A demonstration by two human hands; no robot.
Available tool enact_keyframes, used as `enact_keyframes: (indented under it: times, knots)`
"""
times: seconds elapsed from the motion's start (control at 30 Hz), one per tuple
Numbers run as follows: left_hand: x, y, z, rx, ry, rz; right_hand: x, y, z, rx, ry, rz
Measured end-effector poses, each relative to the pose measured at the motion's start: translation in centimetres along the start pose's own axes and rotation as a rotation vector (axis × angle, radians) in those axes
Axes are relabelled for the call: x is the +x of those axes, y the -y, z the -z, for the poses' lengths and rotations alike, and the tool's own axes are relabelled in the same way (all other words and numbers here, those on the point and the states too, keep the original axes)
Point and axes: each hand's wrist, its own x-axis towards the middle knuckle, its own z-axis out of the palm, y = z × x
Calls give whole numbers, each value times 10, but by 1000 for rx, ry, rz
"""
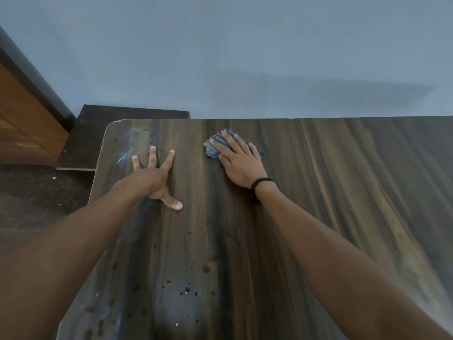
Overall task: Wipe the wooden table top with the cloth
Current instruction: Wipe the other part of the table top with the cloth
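Note:
A dark wooden table top [331, 192] with streaked grain fills most of the view. My right hand [241, 163] lies flat on a blue-grey cloth [214, 146] near the table's far edge, pressing it onto the wood; most of the cloth is hidden under the palm and fingers. A black band circles that wrist. My left hand [157, 177] rests on the table to the left, fingers spread wide, thumb pointing toward me, holding nothing. Several water drops [188, 288] and smears dot the near left part of the top.
A pale blue-grey wall [245, 57] stands right behind the table's far edge. The table's rounded far-left corner [115, 123] borders a dark floor. An orange-brown wooden cabinet or door [22, 123] stands at the far left.

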Motion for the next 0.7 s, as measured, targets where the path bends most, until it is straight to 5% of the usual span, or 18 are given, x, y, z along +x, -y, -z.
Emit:
enact_keyframes:
  times: [0.1, 0.23, 0.4, 0.57, 0.7]
  knots:
    - [0, 1, 0, 4, 2, -1, 6, 25, 5, 20, 2, -139]
    - [1, 3, 1, -5, -2, -16, -39, 28, -16, 18, 36, 116]
    - [2, 2, 2, -16, 8, -5, -12, 38, 1, 50, 18, -110]
    - [2, 6, -2, -6, 0, -31, -66, 27, -13, 36, 0, 97]
    - [2, 3, 1, -11, 11, -16, -34, 34, 1, 53, 19, -73]
